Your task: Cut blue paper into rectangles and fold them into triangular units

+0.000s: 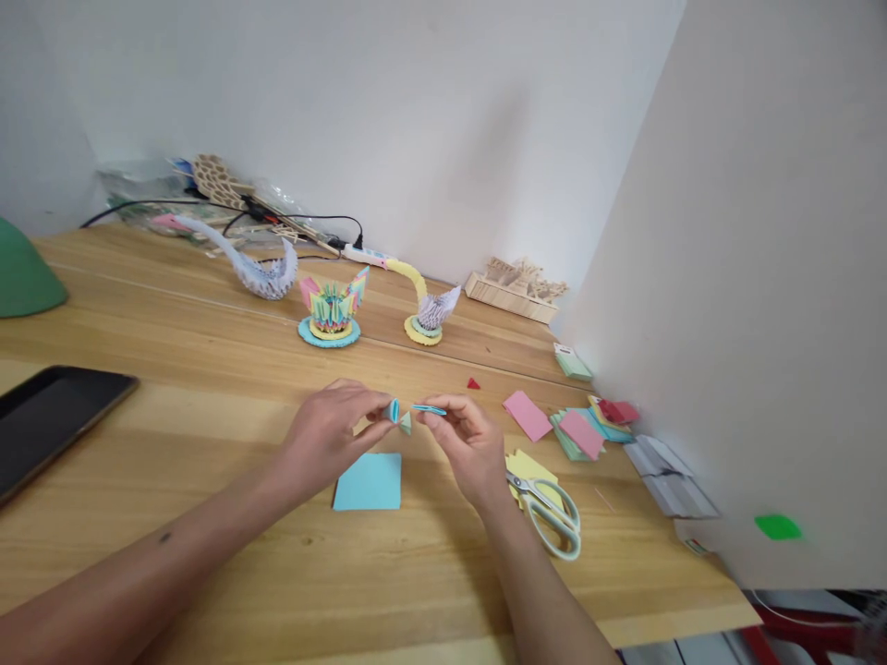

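Observation:
Between thumb and fingers, my left hand (pixel 337 427) pinches a small folded blue paper piece (pixel 394 410), its open end facing right. My right hand (pixel 472 445) grips another flat folded blue paper piece (pixel 430 409), pointing left toward the first. A small gap separates the two pieces. Just below them a pale green folded triangle (pixel 406 423) shows on the table. A stack of blue paper (pixel 368 481) lies below my hands. By my right wrist, white-handled scissors (pixel 551 513) rest partly on yellow paper slips (pixel 532 471).
Pink paper (pixel 528 415) and mixed coloured slips (pixel 582 434) lie to the right, near a small red triangle (pixel 473 383). Behind stand a multicoloured paper model (pixel 333 309), two paper swans and a wooden box (pixel 511 297). A dark tablet (pixel 55 416) lies left.

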A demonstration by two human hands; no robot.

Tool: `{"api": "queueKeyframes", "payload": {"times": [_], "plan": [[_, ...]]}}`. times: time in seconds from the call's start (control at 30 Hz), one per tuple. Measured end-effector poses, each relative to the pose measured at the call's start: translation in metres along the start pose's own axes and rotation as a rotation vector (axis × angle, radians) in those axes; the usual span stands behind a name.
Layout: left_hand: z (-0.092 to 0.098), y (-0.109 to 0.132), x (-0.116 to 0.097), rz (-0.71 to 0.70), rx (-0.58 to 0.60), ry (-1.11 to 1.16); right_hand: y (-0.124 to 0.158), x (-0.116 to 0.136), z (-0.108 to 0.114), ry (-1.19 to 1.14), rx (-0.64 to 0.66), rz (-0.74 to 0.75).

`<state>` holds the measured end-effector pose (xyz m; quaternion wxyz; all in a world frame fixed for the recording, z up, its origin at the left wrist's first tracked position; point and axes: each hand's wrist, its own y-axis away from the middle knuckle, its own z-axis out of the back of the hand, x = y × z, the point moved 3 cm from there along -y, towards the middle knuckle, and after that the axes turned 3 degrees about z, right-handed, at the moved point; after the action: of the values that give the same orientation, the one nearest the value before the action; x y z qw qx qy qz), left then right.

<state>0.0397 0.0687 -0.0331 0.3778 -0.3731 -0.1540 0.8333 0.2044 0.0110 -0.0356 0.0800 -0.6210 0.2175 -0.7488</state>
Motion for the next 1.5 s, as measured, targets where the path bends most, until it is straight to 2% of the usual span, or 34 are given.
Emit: {"api": "queueKeyframes", "payload": {"times": [0.53,0.7,0.83,1.0,1.17,1.5], "plan": [[-0.003,0.0,0.002,-0.061,0.098,-0.038,0.0,0.009,0.001,0.136,0.03,0.057],[-0.005,-0.001,0.006,-0.049,0.114,0.045,0.0,0.011,0.003,0.161,0.023,0.081],[-0.005,-0.003,0.006,-0.021,0.169,0.072,0.0,0.012,0.004,0.177,0.048,0.124],[-0.007,-0.003,0.004,-0.031,0.241,0.145,0.0,0.016,0.003,0.296,0.076,0.2],[-0.007,-0.003,0.005,-0.03,0.256,0.226,-0.001,0.019,0.004,0.37,0.09,0.261],[0.0,-0.007,0.003,0.011,0.361,0.3,-0.002,0.016,0.007,0.413,0.136,0.287]]}}
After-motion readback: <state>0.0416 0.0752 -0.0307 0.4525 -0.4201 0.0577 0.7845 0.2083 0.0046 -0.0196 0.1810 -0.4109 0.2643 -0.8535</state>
